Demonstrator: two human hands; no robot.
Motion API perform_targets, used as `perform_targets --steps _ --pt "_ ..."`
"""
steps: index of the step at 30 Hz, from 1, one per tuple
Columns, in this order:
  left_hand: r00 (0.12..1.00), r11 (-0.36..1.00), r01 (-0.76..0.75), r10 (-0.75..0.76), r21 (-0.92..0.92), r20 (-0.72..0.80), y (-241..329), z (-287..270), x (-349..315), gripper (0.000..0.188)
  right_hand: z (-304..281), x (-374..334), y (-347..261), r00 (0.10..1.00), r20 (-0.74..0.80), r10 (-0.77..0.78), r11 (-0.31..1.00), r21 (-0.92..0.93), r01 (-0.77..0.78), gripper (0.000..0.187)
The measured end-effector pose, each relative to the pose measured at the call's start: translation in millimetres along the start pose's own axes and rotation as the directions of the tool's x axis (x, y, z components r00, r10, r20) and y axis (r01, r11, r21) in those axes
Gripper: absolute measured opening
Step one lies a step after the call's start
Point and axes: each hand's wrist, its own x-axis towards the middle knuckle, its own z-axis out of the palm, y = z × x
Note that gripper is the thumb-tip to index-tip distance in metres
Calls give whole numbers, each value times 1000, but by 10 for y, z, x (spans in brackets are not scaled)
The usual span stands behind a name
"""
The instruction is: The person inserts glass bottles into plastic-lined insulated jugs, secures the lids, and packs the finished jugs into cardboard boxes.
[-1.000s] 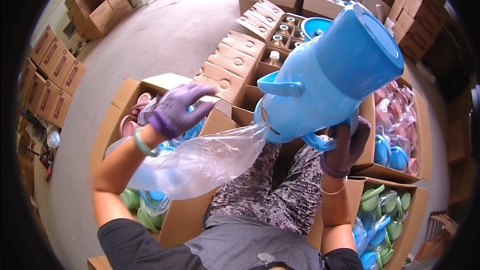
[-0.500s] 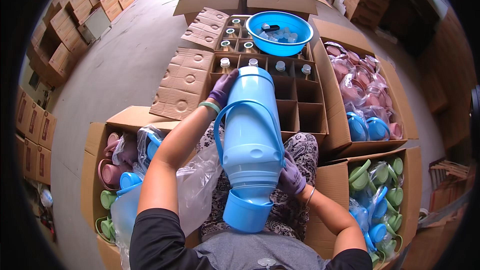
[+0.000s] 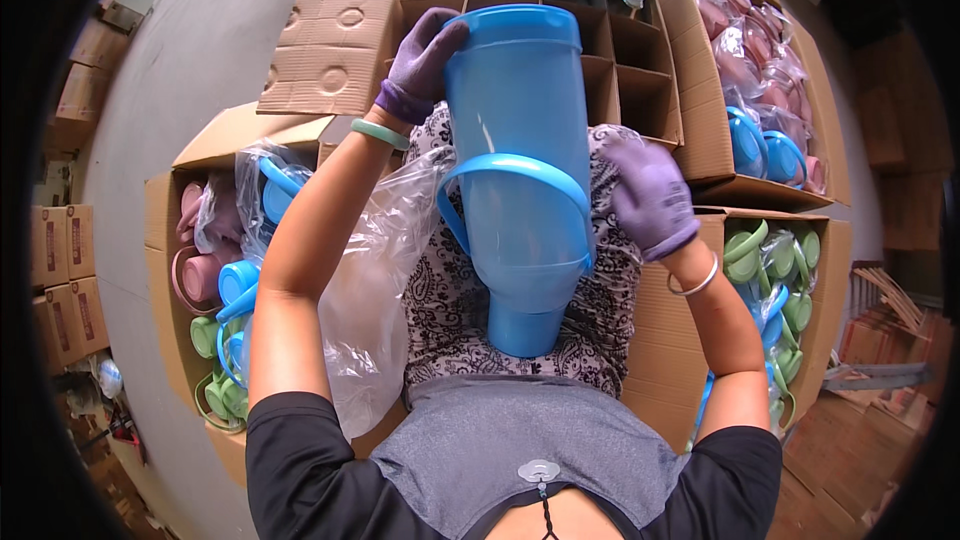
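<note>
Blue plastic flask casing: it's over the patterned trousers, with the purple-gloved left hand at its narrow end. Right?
No: the head view shows the purple-gloved left hand at the wide end of the blue plastic flask casing, not the narrow one. The casing is over the patterned trousers.

Blue handled flask, apparently tilted over lap.

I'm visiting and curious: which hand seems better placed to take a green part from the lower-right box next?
Probably the right hand: it appears apart from the blue flask casing and is nearer those green plastic parts, while the left hand grips the casing's wide end.
</note>
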Motion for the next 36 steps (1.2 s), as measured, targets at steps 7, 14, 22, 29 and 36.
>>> perform_targets --steps 7,14,22,29,36 --pt "968 900 -236 186 366 166 545 550 266 34 -581 1158 -51 875 -483 -29 784 533 320 59" --pt "936 929 -349 352 124 2 1175 746 41 51 -521 1345 273 960 -263 -99 398 873 280 54" --pt "982 785 -190 141 590 129 1478 535 -182 72 -507 1324 414 921 -314 230 409 890 202 58" --pt "772 607 -635 476 478 421 1451 485 -3 57 -406 1512 935 957 -279 72 860 504 83 58" --pt "931 904 -335 275 266 239 1580 616 103 58 -376 1713 913 964 -220 -150 985 49 164 58"
